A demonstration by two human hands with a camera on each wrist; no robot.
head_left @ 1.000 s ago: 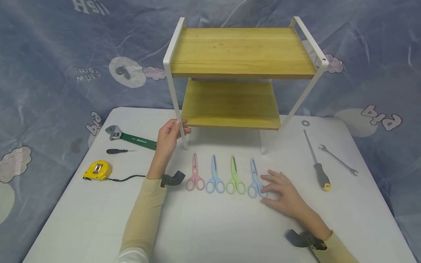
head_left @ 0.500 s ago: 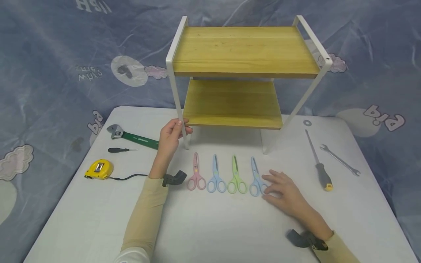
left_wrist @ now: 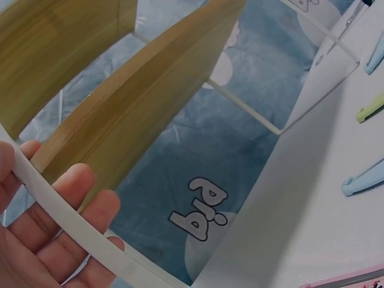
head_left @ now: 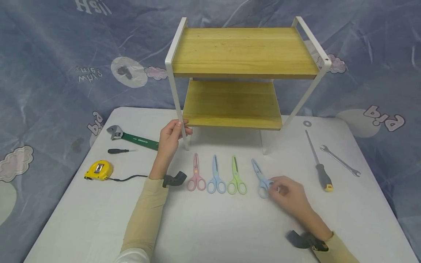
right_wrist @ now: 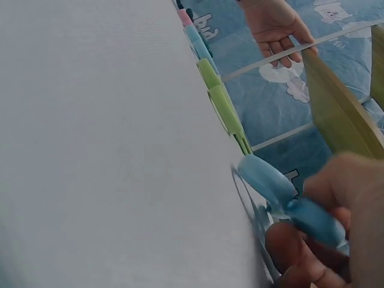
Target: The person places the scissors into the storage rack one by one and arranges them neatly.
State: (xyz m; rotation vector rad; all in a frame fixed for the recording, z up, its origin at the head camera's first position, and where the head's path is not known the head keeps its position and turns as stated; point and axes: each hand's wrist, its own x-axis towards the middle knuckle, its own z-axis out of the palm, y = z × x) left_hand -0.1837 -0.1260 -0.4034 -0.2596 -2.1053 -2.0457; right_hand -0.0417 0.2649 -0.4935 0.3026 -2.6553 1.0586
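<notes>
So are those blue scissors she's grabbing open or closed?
Closed. The blades of the blue scissors lie together as one narrow strip, tip angled toward the shelf, while the right hand grips the handles.

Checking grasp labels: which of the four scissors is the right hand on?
The rightmost blue scissors. The right hand pinches its handles and it lies skewed, while the pink, other blue and green pairs lie parallel and untouched.
</notes>
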